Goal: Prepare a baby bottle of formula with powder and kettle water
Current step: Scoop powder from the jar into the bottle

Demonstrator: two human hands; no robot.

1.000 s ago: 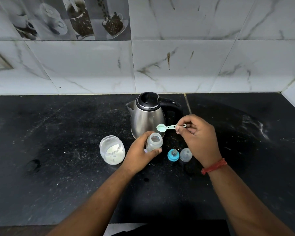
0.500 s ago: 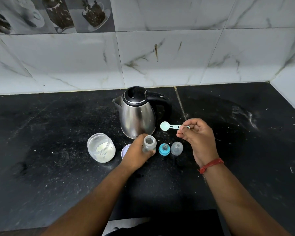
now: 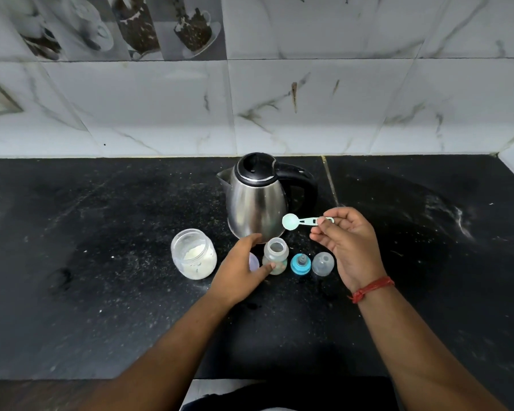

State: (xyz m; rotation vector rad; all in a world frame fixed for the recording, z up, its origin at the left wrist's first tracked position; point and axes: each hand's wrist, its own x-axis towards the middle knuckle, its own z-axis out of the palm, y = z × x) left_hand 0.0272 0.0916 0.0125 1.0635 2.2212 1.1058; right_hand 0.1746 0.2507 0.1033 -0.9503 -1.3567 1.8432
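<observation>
Soft, even light falls from above, leaving faint shadows on the dark counter (image 3: 101, 262). The kettle (image 3: 257, 203) shows a mild sheen. Wide-angle distortion bends the tile lines near the edges.

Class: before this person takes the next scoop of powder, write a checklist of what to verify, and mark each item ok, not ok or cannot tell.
1. Powder jar open, powder inside: ok.
2. Scoop pinched by the right hand: ok.
3. Scoop bowl empty: ok.
4. Bottle upright, mouth uncovered: ok.
5. Left hand steadying the bottle: not ok, only the thumb tip touches it.
6. Water in the kettle: cannot tell, lid closed.
</observation>
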